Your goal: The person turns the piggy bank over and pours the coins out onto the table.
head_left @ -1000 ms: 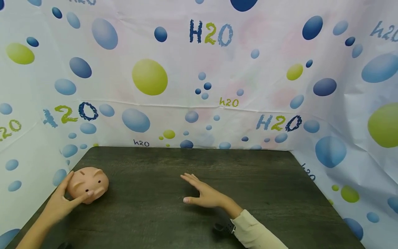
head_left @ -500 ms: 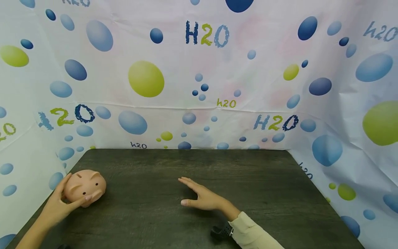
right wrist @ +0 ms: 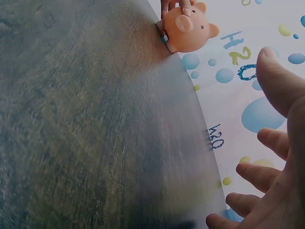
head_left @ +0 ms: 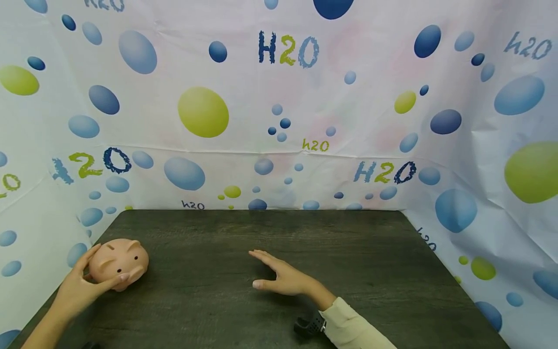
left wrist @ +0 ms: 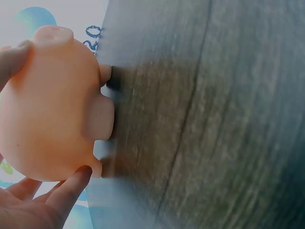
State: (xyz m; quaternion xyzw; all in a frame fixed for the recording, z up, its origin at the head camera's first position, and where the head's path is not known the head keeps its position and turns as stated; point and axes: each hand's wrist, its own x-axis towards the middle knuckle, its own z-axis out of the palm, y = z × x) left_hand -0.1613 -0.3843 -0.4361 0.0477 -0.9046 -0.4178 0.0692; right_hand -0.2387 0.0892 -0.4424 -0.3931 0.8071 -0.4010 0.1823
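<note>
A pink piggy bank (head_left: 117,259) with small black eyes and a coin slot on top stands at the left side of the dark table. My left hand (head_left: 80,286) holds it, thumb beside the snout and fingers round its far side. In the left wrist view the piggy bank (left wrist: 52,109) shows its rounded body and stubby feet, which meet the tabletop. My right hand (head_left: 285,277) hovers over the middle of the table, fingers extended, thumb apart, nothing in it. From the right wrist, the piggy bank (right wrist: 188,31) appears far off beyond the spread fingers.
The dark wood-grain table (head_left: 209,300) ends at a white backdrop (head_left: 270,87) printed with blue and green bubbles and "H2O" lettering, which rises at the back and both sides. A black strap device (head_left: 309,325) sits at my right wrist, by the light sleeve (head_left: 355,322).
The head view has shifted slightly, so the whole scene sits a little lower and further left. Both hands and the piggy bank keep their places on the table.
</note>
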